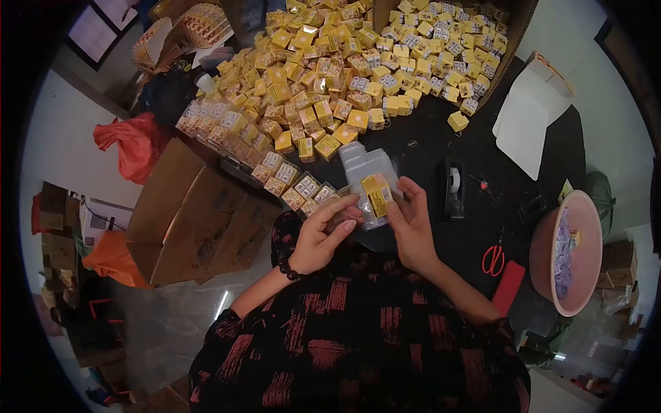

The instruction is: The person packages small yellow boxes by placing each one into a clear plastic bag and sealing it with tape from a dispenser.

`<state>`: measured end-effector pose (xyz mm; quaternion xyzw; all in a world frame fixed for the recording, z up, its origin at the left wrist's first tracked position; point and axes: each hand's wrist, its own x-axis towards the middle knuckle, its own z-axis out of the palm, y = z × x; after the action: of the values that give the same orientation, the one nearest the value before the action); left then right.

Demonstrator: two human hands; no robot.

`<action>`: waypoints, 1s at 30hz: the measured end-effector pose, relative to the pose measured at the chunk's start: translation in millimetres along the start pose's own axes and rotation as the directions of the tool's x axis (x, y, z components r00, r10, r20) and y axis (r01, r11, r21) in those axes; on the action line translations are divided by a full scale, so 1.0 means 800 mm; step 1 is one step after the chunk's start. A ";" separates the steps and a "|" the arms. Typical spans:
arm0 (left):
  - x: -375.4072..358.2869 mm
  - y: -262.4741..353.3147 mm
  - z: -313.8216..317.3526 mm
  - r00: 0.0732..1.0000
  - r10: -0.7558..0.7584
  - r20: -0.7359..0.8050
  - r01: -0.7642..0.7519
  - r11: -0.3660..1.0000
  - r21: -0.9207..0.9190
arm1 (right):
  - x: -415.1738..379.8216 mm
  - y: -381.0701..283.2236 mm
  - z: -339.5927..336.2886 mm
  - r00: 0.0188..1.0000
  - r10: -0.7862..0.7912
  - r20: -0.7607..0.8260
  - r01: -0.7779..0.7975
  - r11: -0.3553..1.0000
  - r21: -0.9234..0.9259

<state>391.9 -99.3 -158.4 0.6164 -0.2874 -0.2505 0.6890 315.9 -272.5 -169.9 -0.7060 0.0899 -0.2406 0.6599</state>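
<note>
1. Both hands are raised together over the dark table (427, 148): the left hand (320, 237) and the right hand (412, 224) are closed on a small yellow box (376, 195), pinched between their fingertips.
2. Behind it, a clear plastic bag (365, 168) is seen.
3. Farther off, a heap of yellow boxes (330, 69) is spread.

The small yellow box (376, 193) looks like printed glossy card, held against a translucent, smooth plastic bag (365, 168). The desk (427, 148) is matt black. The brown carton (200, 220) is dull corrugated cardboard; the pink basin (547, 241) is smooth plastic.
</note>
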 end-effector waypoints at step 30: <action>0.024 0.001 0.005 0.993 0.100 0.056 -0.109 0.977 0.185 | 0.026 0.001 -0.019 0.924 0.130 0.359 -0.196 0.968 0.154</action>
<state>402.9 -115.6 -156.0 0.6567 -0.3578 -0.1999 0.6330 326.8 -295.5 -165.6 -0.6620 0.0082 -0.0642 0.7467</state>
